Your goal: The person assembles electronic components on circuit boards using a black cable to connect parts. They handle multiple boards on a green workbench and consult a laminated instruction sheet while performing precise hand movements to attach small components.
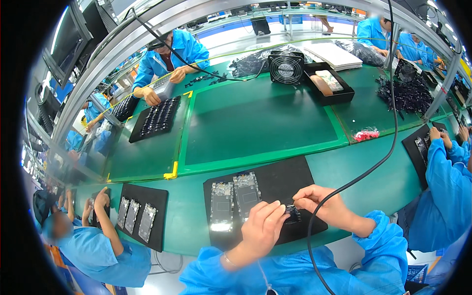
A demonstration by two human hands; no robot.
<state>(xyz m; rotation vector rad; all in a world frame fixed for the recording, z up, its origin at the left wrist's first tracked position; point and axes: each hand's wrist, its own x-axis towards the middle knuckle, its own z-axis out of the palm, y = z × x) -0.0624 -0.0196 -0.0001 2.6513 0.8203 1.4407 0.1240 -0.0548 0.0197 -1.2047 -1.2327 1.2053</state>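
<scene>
My left hand (pixel 261 227) is closed, thumb and fingers gripping a dark circuit board (pixel 293 215) of which only a small end with components shows. My right hand (pixel 322 205) pinches at the upper edge of that end, fingertips together; whatever is between them is too small to make out. Both hands are over a black mat (pixel 290 178) on the green bench. To the left of my hands, two long circuit boards, a nearer one (pixel 222 205) and a farther one (pixel 247 191), lie side by side on the mat.
A black cable (pixel 361 173) hangs down across the view, passing in front of my right wrist. Beyond the bench stand a fan (pixel 286 68) and a black box (pixel 341 93). Co-workers sit left, right and opposite; another mat with boards (pixel 132 215) lies at left.
</scene>
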